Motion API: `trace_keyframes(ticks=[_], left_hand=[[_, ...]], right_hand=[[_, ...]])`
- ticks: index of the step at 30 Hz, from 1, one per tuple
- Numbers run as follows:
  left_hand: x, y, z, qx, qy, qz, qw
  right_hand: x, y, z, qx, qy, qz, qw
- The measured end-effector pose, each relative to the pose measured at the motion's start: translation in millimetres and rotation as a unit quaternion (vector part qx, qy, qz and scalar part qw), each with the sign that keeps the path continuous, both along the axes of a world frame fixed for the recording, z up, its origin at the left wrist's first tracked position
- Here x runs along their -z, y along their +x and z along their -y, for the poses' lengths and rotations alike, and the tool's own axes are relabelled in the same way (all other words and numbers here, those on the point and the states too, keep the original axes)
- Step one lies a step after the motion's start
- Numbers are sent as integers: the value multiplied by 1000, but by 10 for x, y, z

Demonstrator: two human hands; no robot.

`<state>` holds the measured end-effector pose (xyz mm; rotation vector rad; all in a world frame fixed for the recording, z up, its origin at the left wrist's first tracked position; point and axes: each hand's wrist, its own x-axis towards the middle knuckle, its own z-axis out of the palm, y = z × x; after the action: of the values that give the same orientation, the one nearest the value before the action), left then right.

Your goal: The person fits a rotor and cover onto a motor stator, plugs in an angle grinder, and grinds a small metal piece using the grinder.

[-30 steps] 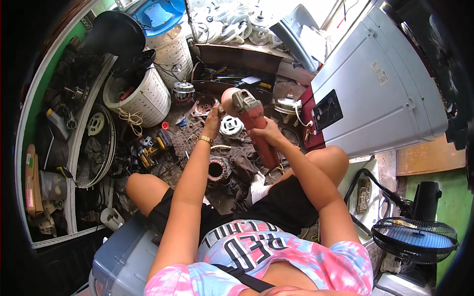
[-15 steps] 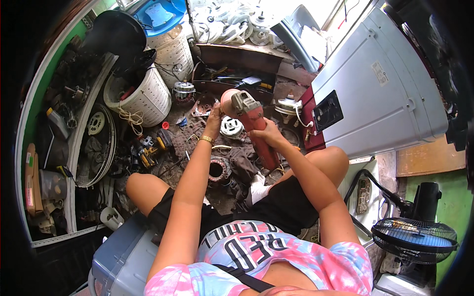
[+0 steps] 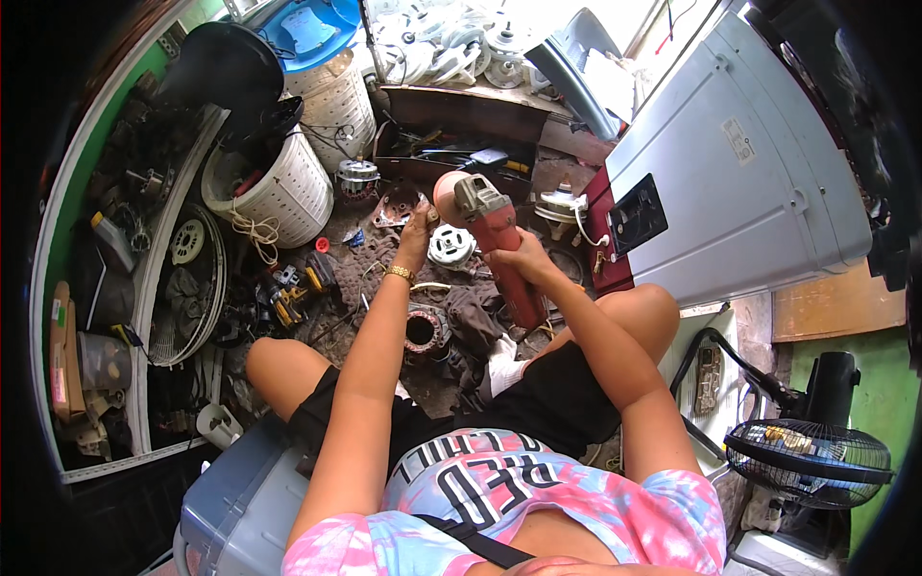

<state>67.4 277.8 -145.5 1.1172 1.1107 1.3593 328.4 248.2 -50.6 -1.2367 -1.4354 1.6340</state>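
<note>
My right hand (image 3: 524,261) is wrapped around the body of a red angle grinder (image 3: 497,230). The grinder's grey head points up and away from me, with its pale orange disc (image 3: 448,198) on the left side. Close beside that disc is my left hand (image 3: 415,240), its fingers closed at the disc's lower left; whatever they may pinch is too small to make out. Under the grinder lies a white round motor (image 3: 449,247). An open motor housing (image 3: 392,213) sits just beyond my left hand, and a stator ring (image 3: 423,329) rests nearer my legs.
A yellow-and-black cordless drill (image 3: 285,300) lies left on the littered floor. White perforated baskets (image 3: 298,182) stand behind it. On the right are a large grey appliance panel (image 3: 711,163) and a black fan (image 3: 807,461). A dark tool box (image 3: 461,120) spans the back.
My left hand has drawn slightly down and away from the grinder's disc. The grinder stays in my right hand, its head tilted a little differently.
</note>
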Motion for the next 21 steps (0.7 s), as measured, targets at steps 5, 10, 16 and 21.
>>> trace_keyframes(ticks=[5,10,16,21], left_hand=[[-72,57,-38,3,-74,128,989],[-212,134,-29,-1,-36,146,989],[-313,172,21,4,-30,90,995],[-244,139,-11,19,-59,36,997]], right_hand=[[8,15,15,-13,0,6,1000],[-11,-20,33,-16,-6,7,1000],[1,-28,50,-12,2,-10,1000],[-14,12,60,-14,-27,-20,999]])
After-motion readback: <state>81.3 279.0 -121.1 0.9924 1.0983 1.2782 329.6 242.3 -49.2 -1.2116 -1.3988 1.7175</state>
